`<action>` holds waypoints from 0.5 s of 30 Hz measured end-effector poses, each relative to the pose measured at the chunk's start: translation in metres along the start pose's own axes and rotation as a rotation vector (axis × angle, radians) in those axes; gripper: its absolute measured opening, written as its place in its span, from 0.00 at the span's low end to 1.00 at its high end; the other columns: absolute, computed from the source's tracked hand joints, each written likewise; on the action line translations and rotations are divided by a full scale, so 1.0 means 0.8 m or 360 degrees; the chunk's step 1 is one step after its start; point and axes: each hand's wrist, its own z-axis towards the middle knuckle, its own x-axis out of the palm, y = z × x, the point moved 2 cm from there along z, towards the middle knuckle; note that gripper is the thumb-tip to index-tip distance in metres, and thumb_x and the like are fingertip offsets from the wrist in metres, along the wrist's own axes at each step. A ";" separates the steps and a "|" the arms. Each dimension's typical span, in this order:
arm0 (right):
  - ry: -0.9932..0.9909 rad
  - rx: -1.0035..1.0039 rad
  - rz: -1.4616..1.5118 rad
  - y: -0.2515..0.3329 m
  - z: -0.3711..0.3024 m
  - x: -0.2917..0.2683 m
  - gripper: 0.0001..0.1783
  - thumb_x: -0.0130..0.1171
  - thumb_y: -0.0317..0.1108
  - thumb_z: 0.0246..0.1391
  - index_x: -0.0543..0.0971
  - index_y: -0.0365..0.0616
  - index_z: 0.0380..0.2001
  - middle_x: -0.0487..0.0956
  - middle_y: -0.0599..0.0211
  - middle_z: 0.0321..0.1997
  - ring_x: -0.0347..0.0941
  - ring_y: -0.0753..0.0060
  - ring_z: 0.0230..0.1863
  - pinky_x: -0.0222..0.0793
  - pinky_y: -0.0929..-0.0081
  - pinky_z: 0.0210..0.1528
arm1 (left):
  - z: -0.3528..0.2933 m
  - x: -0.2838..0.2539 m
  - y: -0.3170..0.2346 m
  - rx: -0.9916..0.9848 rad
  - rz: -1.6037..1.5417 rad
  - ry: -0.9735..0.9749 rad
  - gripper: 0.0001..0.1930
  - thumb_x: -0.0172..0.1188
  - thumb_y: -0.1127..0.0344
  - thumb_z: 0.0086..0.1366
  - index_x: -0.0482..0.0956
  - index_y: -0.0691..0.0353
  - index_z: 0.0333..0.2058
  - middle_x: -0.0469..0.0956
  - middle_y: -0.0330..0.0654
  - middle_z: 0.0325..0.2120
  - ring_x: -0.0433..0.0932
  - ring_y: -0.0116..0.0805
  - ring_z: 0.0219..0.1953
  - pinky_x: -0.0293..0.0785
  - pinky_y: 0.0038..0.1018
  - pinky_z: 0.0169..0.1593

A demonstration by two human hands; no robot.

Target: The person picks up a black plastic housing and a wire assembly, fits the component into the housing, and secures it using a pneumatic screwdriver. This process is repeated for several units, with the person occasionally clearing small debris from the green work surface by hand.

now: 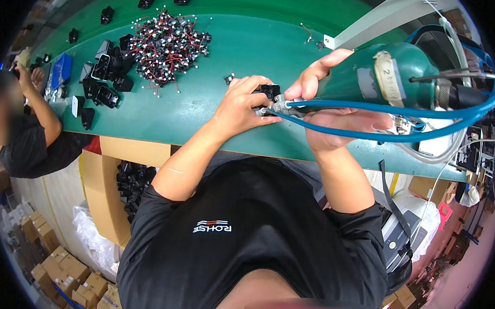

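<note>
Green power screwdriver on a small black part, right at the near edge of the green bench

Right hand (329,111) is wrapped tight around the green screwdriver (383,75), tip down on the black part (270,91). Left hand (241,107) pinches that part against the bench (205,119). Pile of red-wired bits (166,46) sits toward the far edge, black housings (104,76) off to the left, and a co-worker's arm (42,109) at the left end.
</note>
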 end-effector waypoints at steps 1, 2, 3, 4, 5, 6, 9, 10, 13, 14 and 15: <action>-0.0023 -0.0020 -0.0033 0.001 0.002 0.000 0.69 0.50 0.91 0.39 0.67 0.30 0.59 0.79 0.50 0.32 0.82 0.56 0.34 0.83 0.62 0.34 | 0.001 0.000 0.002 0.0005 -0.0011 -0.0002 0.17 0.83 0.58 0.40 0.83 0.55 0.25 0.80 0.37 0.47 0.78 0.39 0.49 0.67 0.36 0.50; -0.0047 -0.0040 -0.0066 0.002 0.005 0.000 0.69 0.50 0.90 0.40 0.67 0.30 0.60 0.79 0.48 0.34 0.82 0.55 0.34 0.83 0.59 0.36 | 0.002 -0.002 0.001 0.0012 -0.0009 -0.0006 0.17 0.83 0.58 0.40 0.83 0.55 0.25 0.80 0.37 0.47 0.78 0.39 0.49 0.67 0.36 0.50; -0.0177 -0.0099 0.0486 0.006 0.009 -0.004 0.67 0.50 0.89 0.45 0.67 0.31 0.62 0.80 0.47 0.37 0.81 0.51 0.36 0.82 0.54 0.40 | 0.002 -0.004 -0.001 0.0003 0.0002 0.0013 0.19 0.84 0.58 0.40 0.83 0.54 0.29 0.80 0.37 0.47 0.78 0.39 0.49 0.66 0.37 0.51; -0.0172 -0.0098 0.0486 0.020 0.017 -0.007 0.67 0.50 0.89 0.45 0.67 0.31 0.62 0.80 0.47 0.37 0.81 0.51 0.36 0.82 0.54 0.40 | 0.001 -0.005 -0.001 -0.0016 0.0015 0.0030 0.21 0.84 0.59 0.40 0.83 0.54 0.32 0.80 0.37 0.47 0.78 0.40 0.50 0.66 0.37 0.52; 0.0184 -0.0241 0.0499 0.047 0.031 -0.005 0.67 0.49 0.89 0.46 0.66 0.32 0.65 0.80 0.51 0.38 0.81 0.52 0.37 0.82 0.57 0.41 | 0.000 -0.006 0.001 -0.0025 0.0021 0.0022 0.21 0.84 0.59 0.40 0.83 0.54 0.32 0.80 0.37 0.47 0.78 0.40 0.50 0.66 0.37 0.52; 0.0536 -0.0383 0.0501 0.070 0.039 -0.001 0.68 0.47 0.89 0.47 0.65 0.32 0.67 0.80 0.54 0.38 0.81 0.52 0.38 0.81 0.59 0.43 | 0.001 -0.008 0.000 -0.0034 -0.0008 0.0025 0.26 0.84 0.59 0.40 0.83 0.54 0.39 0.80 0.38 0.48 0.78 0.41 0.51 0.66 0.38 0.53; 0.0581 -0.0484 0.0428 0.083 0.044 0.002 0.70 0.48 0.90 0.44 0.64 0.32 0.67 0.79 0.55 0.38 0.81 0.53 0.39 0.81 0.60 0.43 | 0.000 -0.006 -0.001 -0.0063 -0.0080 -0.0004 0.38 0.85 0.59 0.39 0.79 0.54 0.51 0.80 0.39 0.48 0.78 0.42 0.51 0.65 0.38 0.55; 0.0471 -0.0414 0.0548 0.076 0.041 0.003 0.71 0.48 0.90 0.43 0.64 0.32 0.67 0.79 0.55 0.37 0.81 0.54 0.38 0.81 0.61 0.43 | 0.001 -0.004 0.001 -0.0088 -0.0119 -0.0047 0.43 0.85 0.58 0.39 0.76 0.55 0.57 0.80 0.39 0.48 0.78 0.43 0.52 0.64 0.38 0.55; 0.0336 -0.0210 0.0627 0.036 0.035 0.004 0.72 0.49 0.91 0.41 0.63 0.30 0.66 0.79 0.51 0.36 0.82 0.53 0.37 0.83 0.61 0.41 | 0.000 -0.001 0.005 -0.0161 -0.0045 0.0090 0.46 0.85 0.58 0.38 0.75 0.56 0.59 0.80 0.40 0.48 0.77 0.43 0.52 0.65 0.39 0.55; 0.0166 -0.0074 0.0715 0.026 0.029 0.006 0.72 0.50 0.91 0.40 0.64 0.30 0.65 0.79 0.50 0.35 0.82 0.53 0.36 0.83 0.61 0.40 | 0.000 0.000 0.006 -0.0162 -0.0044 0.0090 0.46 0.85 0.58 0.38 0.75 0.56 0.59 0.80 0.40 0.48 0.77 0.43 0.52 0.65 0.39 0.55; 0.0167 -0.0074 0.0715 0.022 0.026 0.009 0.72 0.50 0.91 0.40 0.64 0.30 0.65 0.79 0.50 0.35 0.82 0.53 0.36 0.83 0.61 0.40 | 0.002 0.001 0.008 -0.0152 -0.0118 0.0077 0.46 0.85 0.58 0.38 0.75 0.56 0.59 0.80 0.40 0.48 0.77 0.43 0.52 0.65 0.39 0.55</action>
